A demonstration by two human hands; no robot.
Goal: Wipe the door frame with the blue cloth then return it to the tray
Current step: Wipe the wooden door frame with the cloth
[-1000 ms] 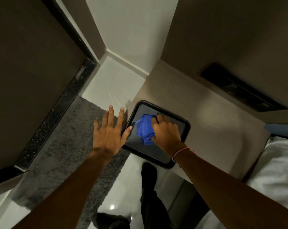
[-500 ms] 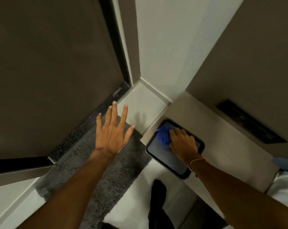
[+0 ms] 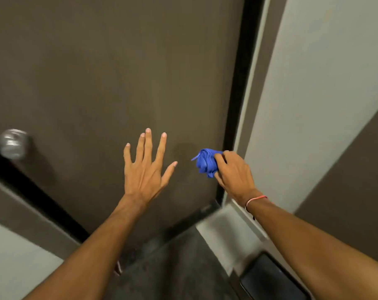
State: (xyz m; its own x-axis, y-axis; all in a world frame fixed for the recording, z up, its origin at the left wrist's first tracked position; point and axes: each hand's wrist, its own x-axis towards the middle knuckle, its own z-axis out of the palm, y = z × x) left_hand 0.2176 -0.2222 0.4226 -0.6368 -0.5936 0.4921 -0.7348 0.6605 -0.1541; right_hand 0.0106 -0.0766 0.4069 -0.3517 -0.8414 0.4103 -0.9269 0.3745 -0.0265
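Note:
My right hand (image 3: 234,173) grips the bunched blue cloth (image 3: 205,162) in the air, close to the dark door frame strip (image 3: 237,87) that runs up the right edge of the brown door (image 3: 118,72). Whether the cloth touches the door or the frame I cannot tell. My left hand (image 3: 145,167) is held out flat with fingers spread in front of the door, holding nothing. The black tray (image 3: 268,278) lies at the bottom right on a low ledge, partly hidden by my right forearm.
A metal door knob (image 3: 12,144) sticks out at the left edge of the door. A pale wall (image 3: 313,105) stands right of the frame. A dark grey mat (image 3: 177,269) covers the floor below the door.
My right hand has lifted the blue cloth out of the tray and up toward the door frame. The view has swung upward onto the door. My left hand stays spread.

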